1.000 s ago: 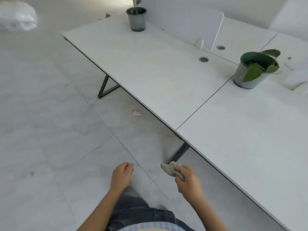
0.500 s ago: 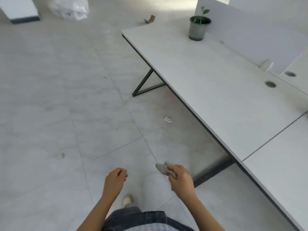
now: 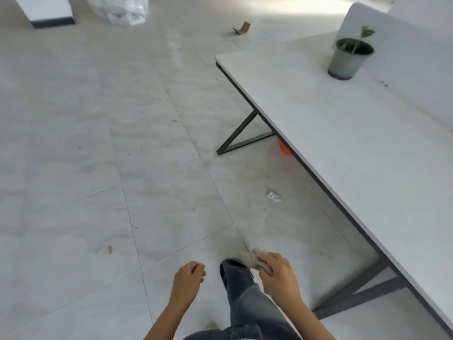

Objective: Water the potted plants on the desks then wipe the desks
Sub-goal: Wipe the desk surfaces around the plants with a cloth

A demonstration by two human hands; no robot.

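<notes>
Gripped wadded cloth point(image 3: 253, 260) in right hand point(image 3: 279, 278) fingers, ready for wiping the desk point(image 3: 343, 143); held left hand point(image 3: 187, 278) fingers loosely curled, empty.

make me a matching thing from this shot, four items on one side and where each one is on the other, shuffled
Things
1. cloth
2. potted plant
3. paper scrap
4. plastic bag

Places
a. on the desk, beside the divider
b. far off on the floor, at the top left of the view
c. gripped in the right hand
d. on the floor, close to the desk's near edge

Pairs: 1-c, 2-a, 3-d, 4-b
</notes>
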